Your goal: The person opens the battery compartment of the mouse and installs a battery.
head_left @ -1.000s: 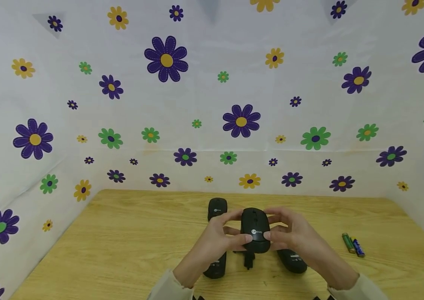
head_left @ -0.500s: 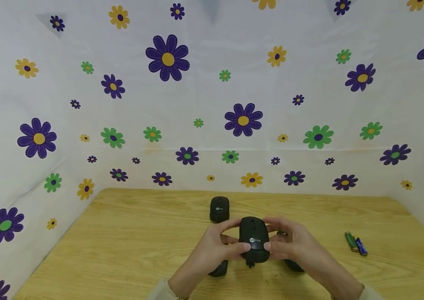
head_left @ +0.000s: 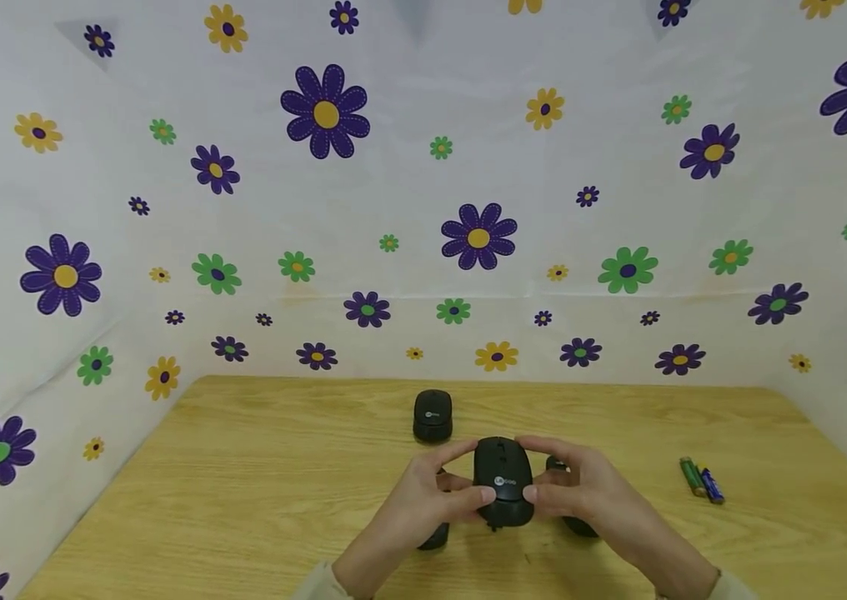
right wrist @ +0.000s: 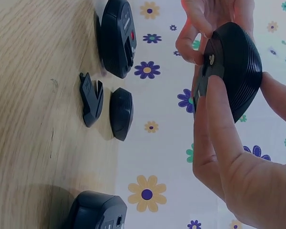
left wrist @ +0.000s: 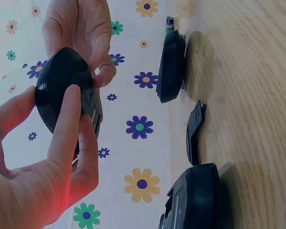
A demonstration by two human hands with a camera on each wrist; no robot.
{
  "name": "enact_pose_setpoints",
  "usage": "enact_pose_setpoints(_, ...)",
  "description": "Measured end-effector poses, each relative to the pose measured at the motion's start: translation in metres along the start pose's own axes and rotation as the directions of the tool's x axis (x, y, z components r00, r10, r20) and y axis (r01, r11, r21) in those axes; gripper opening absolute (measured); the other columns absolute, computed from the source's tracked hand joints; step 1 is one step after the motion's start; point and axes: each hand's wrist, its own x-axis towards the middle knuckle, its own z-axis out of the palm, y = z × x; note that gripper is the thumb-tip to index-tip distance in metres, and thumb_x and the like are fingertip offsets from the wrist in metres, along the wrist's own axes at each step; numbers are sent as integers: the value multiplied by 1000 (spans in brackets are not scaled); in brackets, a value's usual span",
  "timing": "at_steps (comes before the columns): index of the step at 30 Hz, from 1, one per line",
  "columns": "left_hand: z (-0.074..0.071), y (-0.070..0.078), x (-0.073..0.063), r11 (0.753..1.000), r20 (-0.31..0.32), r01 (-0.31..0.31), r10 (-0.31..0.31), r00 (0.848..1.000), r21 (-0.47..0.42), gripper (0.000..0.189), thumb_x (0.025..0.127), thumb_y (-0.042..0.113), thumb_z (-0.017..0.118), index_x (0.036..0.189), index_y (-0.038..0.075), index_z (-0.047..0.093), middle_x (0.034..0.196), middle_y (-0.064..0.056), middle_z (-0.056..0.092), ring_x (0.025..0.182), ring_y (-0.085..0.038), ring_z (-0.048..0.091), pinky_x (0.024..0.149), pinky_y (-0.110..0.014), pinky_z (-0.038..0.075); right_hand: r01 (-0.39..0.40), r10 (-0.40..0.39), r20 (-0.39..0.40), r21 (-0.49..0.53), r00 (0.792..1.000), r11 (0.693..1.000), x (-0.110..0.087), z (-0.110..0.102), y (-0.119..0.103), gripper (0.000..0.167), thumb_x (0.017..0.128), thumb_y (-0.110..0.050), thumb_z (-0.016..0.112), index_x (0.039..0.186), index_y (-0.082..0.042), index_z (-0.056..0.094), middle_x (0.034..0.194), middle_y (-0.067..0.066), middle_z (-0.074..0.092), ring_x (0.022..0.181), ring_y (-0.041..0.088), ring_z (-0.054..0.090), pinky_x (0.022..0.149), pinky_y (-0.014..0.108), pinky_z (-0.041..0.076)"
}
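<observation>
The left hand [head_left: 431, 496] and right hand [head_left: 584, 487] pinch a black mouse [head_left: 503, 468] between their fingers [head_left: 472, 499], above the desk [head_left: 266, 483].

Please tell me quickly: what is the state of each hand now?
Left hand: closed, holding the left side of a black computer mouse.
Right hand: closed, holding the right side of that mouse.

At your 12, a flowered cloth [head_left: 408, 192] hangs behind the wooden table [head_left: 266, 467]; a black mouse [head_left: 433, 416] sits toward 11, a green battery [head_left: 691, 477] beside a blue battery [head_left: 712, 486] at 2 o'clock.
</observation>
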Motion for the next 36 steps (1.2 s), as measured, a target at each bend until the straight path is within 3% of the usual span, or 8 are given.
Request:
enact_pose_setpoints(3, -1, 0, 0, 1000, 2, -22, 22, 1000, -5, 67, 90, -3, 72, 151, -1, 43, 104, -21, 71, 95, -33, 73, 83, -45, 61, 2, -2, -5, -9, 1000, 1000, 1, 1, 0, 75, 94, -13, 73, 154, 7, 33, 118, 21, 60, 96, 26, 66, 86, 44, 60)
enact_pose_setpoints(7, -2, -2, 0, 998, -2, -55, 55, 998, -22, 68, 89, -5, 71, 151, 2, 44, 105, -22, 71, 95, -34, 72, 81, -47, 62, 17, -18, -33, -20, 999, 1000, 1, 3, 0, 74, 94, -13, 73, 154, 5, 33, 119, 19, 60, 95, 26, 66, 85, 42, 59)
enact_pose_setpoints(11, -1, -3, -1, 997, -28, -72, 71, 997, -22, 66, 89, -5, 72, 150, 5, 48, 108, -23, 69, 94, -34, 73, 81, -50, 61, 41, -41, -59, 0, 997, 999, 3, 6, 0, 71, 94, -12, 72, 154, 4, 36, 142, 26, 46, 98, 26, 66, 87, 42, 59)
enact_pose_setpoints(16, -2, -2, -2, 996, -57, -84, 86, 995, 37, 58, 90, 1, 75, 144, 9, 56, 129, -18, 59, 95, -28, 72, 80, -43, 62, 50, -47, -78, 31, 996, 998, 4, 8, 1, 67, 94, -12, 72, 151, 5, 40, 161, 23, 28, 103, 26, 66, 89, 43, 59)
enact_pose_setpoints(18, -2, -2, -1, 994, -56, -89, 93, 994, 57, 51, 91, 4, 75, 140, 8, 59, 136, -16, 55, 96, -25, 71, 81, -39, 62, 47, -44, -84, 37, 996, 998, 3, 7, 1, 65, 95, -12, 72, 150, 5, 42, 161, 23, 29, 108, 27, 65, 90, 43, 59)
enact_pose_setpoints(26, -4, 0, -3, 989, -2, -146, 146, 989, 6, 39, 99, 0, 59, 137, -8, 56, 119, -24, 68, 104, -32, 70, 94, -40, 57, 42, -43, 6, 155, 999, 987, 3, -1, 4, 51, 106, -19, 56, 146, 10, 45, 150, 29, 41, 117, 24, 63, 95, 37, 56)
enact_pose_setpoints(30, -4, 0, -3, 985, -15, -157, 159, 987, 69, 42, 96, -5, 63, 138, -6, 57, 120, -19, 68, 104, -29, 70, 95, -38, 57, 57, -74, 66, 228, 995, 972, 4, -3, 5, 47, 107, -12, 51, 144, 16, 42, 143, 25, 48, 116, 23, 64, 99, 37, 53)
enact_pose_setpoints(36, -5, -2, 0, 985, -36, -142, 146, 989, 93, 43, 91, -8, 70, 133, -2, 62, 123, -14, 66, 93, -22, 70, 88, -35, 59, 86, -101, 88, 158, 991, 984, 3, -2, 4, 47, 102, -7, 60, 141, 15, 46, 136, 20, 57, 116, 22, 64, 98, 34, 54)
